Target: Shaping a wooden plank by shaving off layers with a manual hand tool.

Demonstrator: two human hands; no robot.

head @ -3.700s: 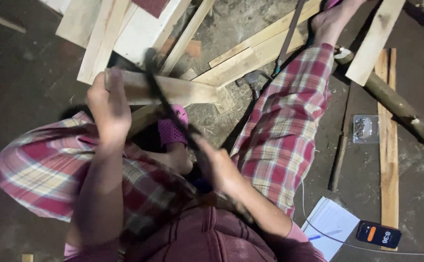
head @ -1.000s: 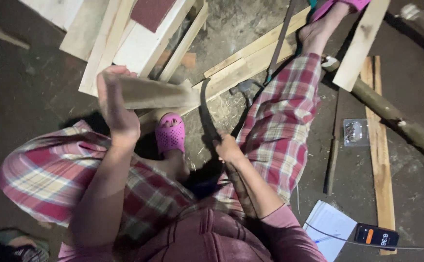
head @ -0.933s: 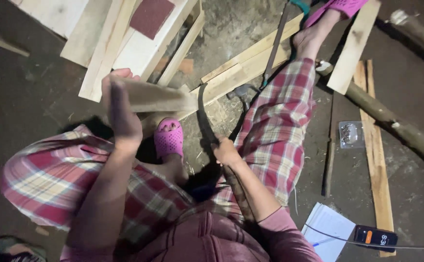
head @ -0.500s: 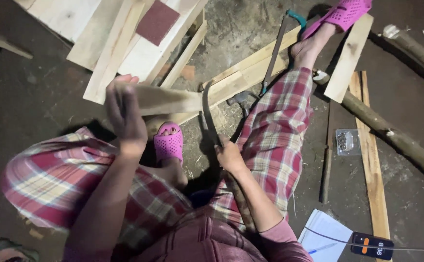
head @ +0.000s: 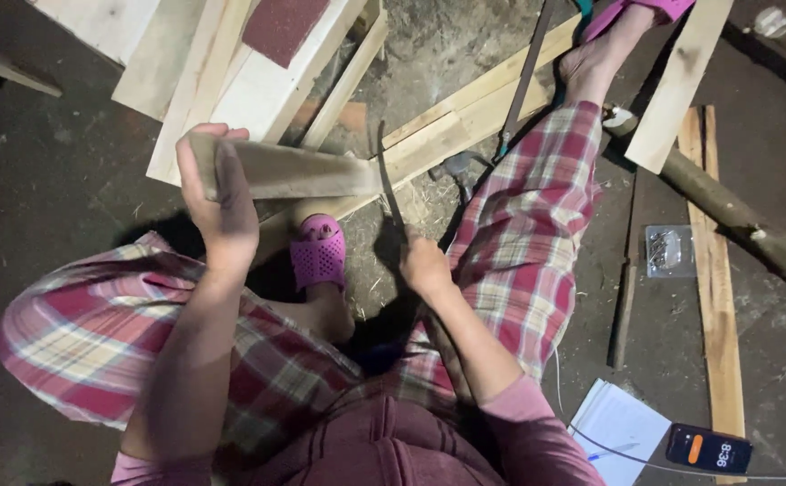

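My left hand point(head: 220, 193) grips the near end of a short, tapered piece of wood point(head: 303, 171) and holds it level above the ground. In my right hand point(head: 422, 263) is the handle of a dark curved blade point(head: 388, 180), whose edge rests against the far tip of that wood. Just below the wood sits my left foot in a pink sandal point(head: 317, 254). My legs in red plaid trousers point(head: 537, 225) spread out to either side.
Pale planks point(head: 258, 72) with a sheet of red sandpaper point(head: 283, 23) lie at the top. A saw point(head: 521, 85) rests across boards. To the right are a log point(head: 735, 216), a thin slat point(head: 713, 270), a bag of nails point(head: 668, 249), a notebook point(head: 616, 423) and a phone point(head: 708, 447).
The blade has gone from the middle of the wood to its far tip, and my right hand has shifted right. The view has tilted, so everything sits lower in frame.
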